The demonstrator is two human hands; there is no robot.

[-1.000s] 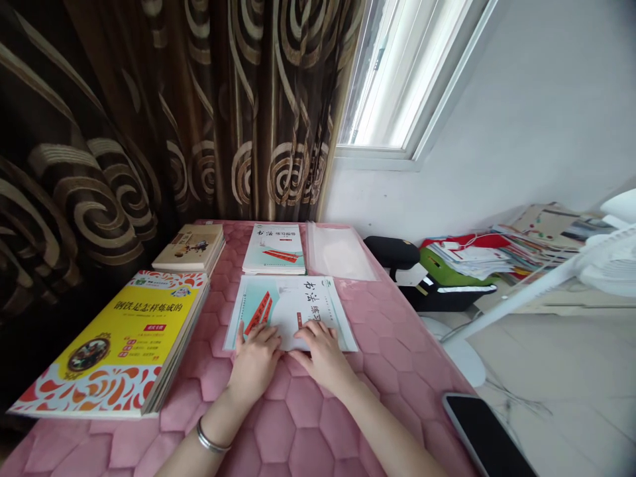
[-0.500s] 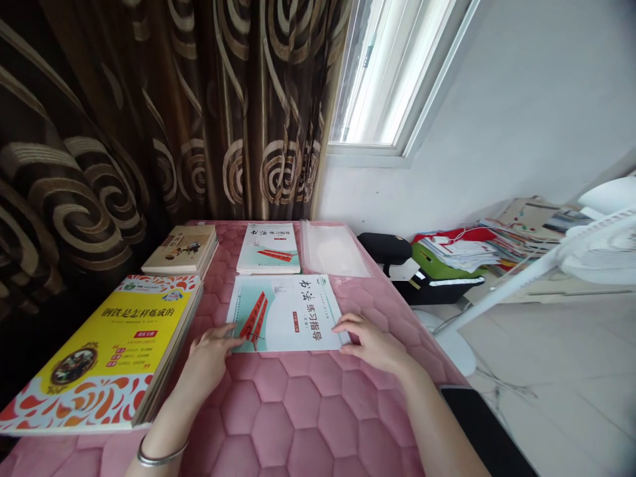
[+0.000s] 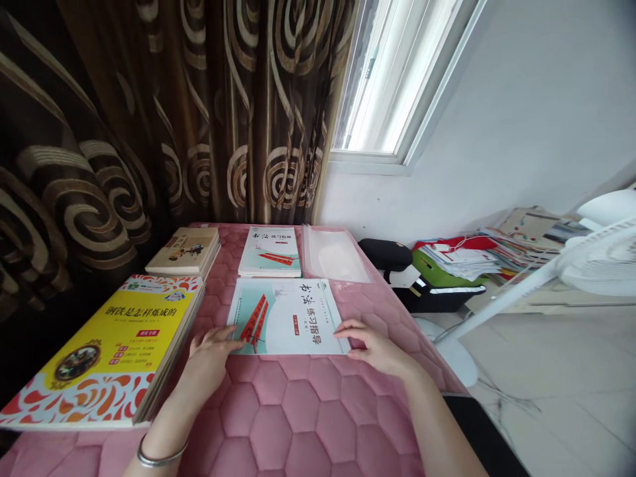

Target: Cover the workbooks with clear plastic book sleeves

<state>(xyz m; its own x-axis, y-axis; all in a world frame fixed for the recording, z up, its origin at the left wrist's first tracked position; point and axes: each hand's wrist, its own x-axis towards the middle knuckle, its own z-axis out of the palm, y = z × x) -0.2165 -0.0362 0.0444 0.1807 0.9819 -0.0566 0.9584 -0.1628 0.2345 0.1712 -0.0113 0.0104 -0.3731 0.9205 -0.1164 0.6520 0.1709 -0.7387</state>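
A calligraphy workbook (image 3: 285,315) lies flat on the pink quilted cover, its title running sideways near the right end and a red motif at the left. My left hand (image 3: 211,351), with a silver bangle at the wrist, grips its lower left edge, forefinger over the cover. At the lower right edge, my right hand (image 3: 375,349) holds the workbook between fingertips and thumb. Just behind it sits a small stack of matching workbooks (image 3: 271,250). A clear plastic sleeve (image 3: 334,255) lies to the right of that stack.
On the left are a stack topped by a yellow book (image 3: 144,318) and a smaller stack of tan books (image 3: 183,252). A patterned curtain (image 3: 199,119) hangs behind. At right stand a white fan (image 3: 517,291), a black case (image 3: 385,252) and piled papers (image 3: 462,258).
The view has shifted slightly, so everything sits a little lower. Both hands keep their places at the workbook's edges, and the workbook looks unmoved on the cover.
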